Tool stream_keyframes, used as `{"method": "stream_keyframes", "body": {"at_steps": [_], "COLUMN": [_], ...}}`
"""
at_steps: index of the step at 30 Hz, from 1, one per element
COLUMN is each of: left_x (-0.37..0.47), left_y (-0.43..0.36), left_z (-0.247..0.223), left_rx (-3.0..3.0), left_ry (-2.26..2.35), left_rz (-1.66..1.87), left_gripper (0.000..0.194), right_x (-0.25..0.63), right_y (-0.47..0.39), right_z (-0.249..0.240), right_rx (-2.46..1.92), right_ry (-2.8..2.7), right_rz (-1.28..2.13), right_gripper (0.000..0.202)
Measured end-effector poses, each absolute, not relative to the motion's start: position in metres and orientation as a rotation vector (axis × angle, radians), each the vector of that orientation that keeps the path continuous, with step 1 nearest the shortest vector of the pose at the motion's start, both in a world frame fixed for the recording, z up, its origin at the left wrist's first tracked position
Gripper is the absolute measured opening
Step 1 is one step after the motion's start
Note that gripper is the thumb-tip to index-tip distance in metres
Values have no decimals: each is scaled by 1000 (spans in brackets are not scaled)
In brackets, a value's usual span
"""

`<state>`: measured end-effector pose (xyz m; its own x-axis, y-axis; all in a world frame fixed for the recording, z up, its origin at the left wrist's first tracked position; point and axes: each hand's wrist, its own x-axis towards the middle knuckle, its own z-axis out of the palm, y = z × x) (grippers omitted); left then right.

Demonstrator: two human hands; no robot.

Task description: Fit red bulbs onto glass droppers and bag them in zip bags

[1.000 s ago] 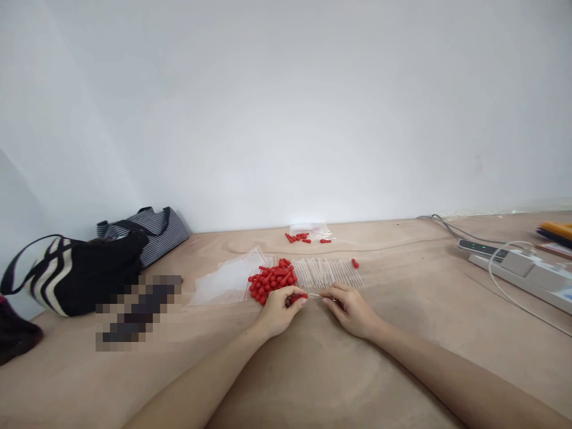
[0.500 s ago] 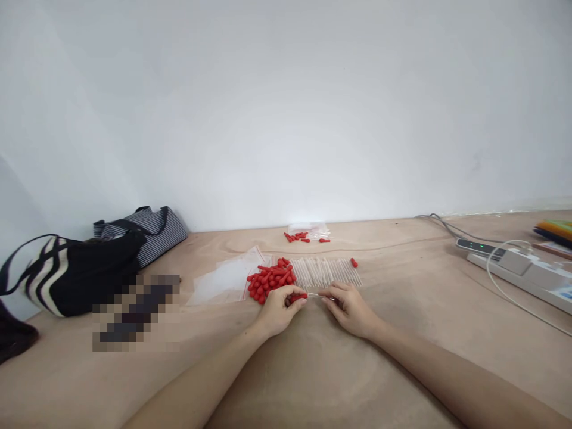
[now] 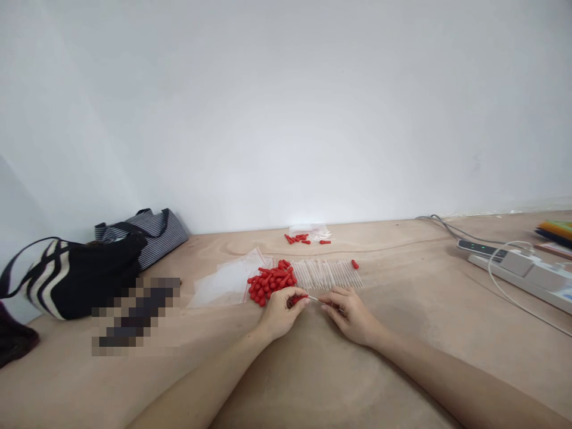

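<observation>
Between thumb and fingers, my left hand (image 3: 280, 313) pinches a red rubber dropper bulb (image 3: 302, 298). A thin glass dropper tube (image 3: 314, 300) runs from that bulb into the closed fingertips of my right hand (image 3: 352, 314). The tube's left end meets the bulb's mouth; whether it is inside, I cannot tell. Just beyond my left hand lies a heap of red bulbs (image 3: 270, 281). To its right, many glass tubes (image 3: 325, 274) lie side by side in a row, with a single red bulb (image 3: 354, 264) at the row's far right end.
Clear plastic zip bags (image 3: 223, 282) lie left of the heap. Near the wall is another bag (image 3: 308, 229) with several red bulbs (image 3: 297, 238) and tubes. A black bag (image 3: 98, 277) and a striped bag (image 3: 163, 238) stand left; a power strip (image 3: 522, 277) with cables lies right.
My hands have come slightly closer together, and less of the tube shows between them. The tube now slants more, its right end lower. The view has shifted slightly.
</observation>
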<state>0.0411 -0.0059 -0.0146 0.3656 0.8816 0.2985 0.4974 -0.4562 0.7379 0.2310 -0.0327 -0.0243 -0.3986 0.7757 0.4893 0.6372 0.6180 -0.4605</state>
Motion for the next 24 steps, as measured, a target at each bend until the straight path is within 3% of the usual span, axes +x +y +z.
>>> {"method": "stream_keyframes", "body": {"at_steps": [15, 24], "left_x": [44, 44], "left_y": [-12, -13], "left_z": [-7, -8], "left_rx": [2120, 2169], "left_ry": [1224, 1203], "left_rz": [895, 895], "left_gripper": [14, 12], "right_x": [235, 234], "right_y": [-29, -28], "right_z": [-24, -21], "right_rx": [-1054, -1036], "right_ry": [-2242, -2318], "right_rz": [226, 13], "right_gripper": [22, 40]}}
